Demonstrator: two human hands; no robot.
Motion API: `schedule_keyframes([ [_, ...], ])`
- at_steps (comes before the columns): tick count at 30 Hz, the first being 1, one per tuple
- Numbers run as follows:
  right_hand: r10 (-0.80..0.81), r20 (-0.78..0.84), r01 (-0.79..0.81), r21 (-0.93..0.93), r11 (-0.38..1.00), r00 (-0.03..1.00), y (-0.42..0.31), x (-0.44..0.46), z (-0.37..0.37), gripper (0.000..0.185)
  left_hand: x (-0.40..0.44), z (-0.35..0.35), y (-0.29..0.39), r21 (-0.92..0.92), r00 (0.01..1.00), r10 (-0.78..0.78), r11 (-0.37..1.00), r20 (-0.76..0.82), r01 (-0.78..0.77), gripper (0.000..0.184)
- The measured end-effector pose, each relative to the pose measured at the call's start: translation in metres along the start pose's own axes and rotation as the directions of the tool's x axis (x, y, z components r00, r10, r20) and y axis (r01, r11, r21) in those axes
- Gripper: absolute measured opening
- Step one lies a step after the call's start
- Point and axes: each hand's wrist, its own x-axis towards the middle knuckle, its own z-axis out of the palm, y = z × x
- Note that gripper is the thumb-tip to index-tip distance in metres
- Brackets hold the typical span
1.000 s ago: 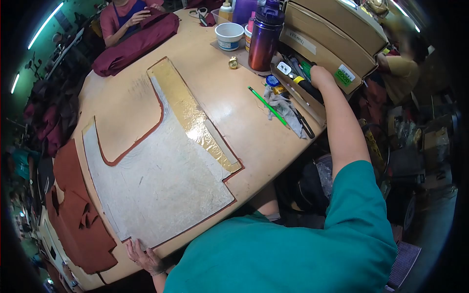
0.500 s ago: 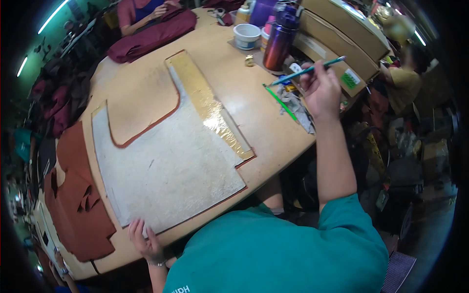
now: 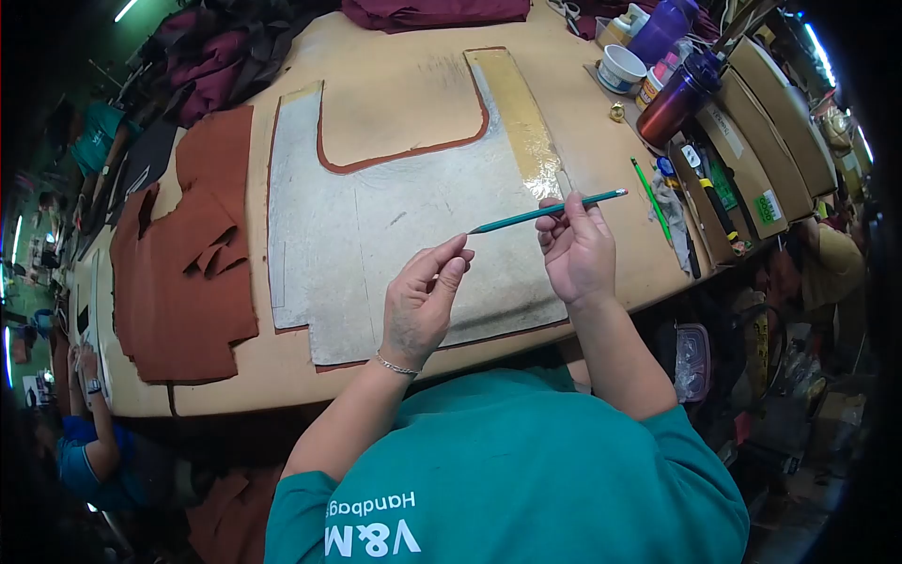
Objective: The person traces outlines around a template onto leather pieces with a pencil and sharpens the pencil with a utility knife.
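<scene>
A teal pencil is pinched between the thumb and fingers of my right hand, its dark tip pointing left and its pale end to the right. My left hand, with a bracelet at the wrist, is raised at the pencil's tip; its fingers are bent together, and whether they touch the tip I cannot tell. Beneath both hands lies a whitish U-shaped pattern with yellow taped parts, on reddish-brown material that shows along its edges.
Reddish-brown pieces lie at the left. On the right are a green pencil, a grey cloth, a purple tumbler, a white cup and cardboard boxes. Another person's hand is at the far left.
My right hand took the teal pencil out of the box and brought it over the pattern. My left hand left the pattern's lower edge and rose to the pencil tip. The view has turned.
</scene>
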Motion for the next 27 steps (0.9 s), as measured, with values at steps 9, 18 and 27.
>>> schedule_keyframes([
  [9, -0.177, 0.170, 0.201, -0.138, 0.970, 0.969, 0.021, -0.014, -0.008, 0.010, -0.006, -0.001, -0.011, 0.068, 0.999, 0.001, 0.998, -0.049, 0.002, 0.027],
  [18, -0.300, 0.382, 0.424, -0.298, 0.855, 0.874, 0.021, -0.039, -0.021, 0.009, -0.011, 0.012, -0.022, -0.038, 0.974, -0.222, 0.975, -0.039, 0.220, 0.028],
  [27, -0.334, 0.841, 0.900, -0.352, 0.258, 0.425, 0.023, -0.047, -0.038, 0.033, 0.001, 0.038, -0.001, -0.666, 0.801, -0.552, 0.510, 0.231, 0.544, 0.040],
])
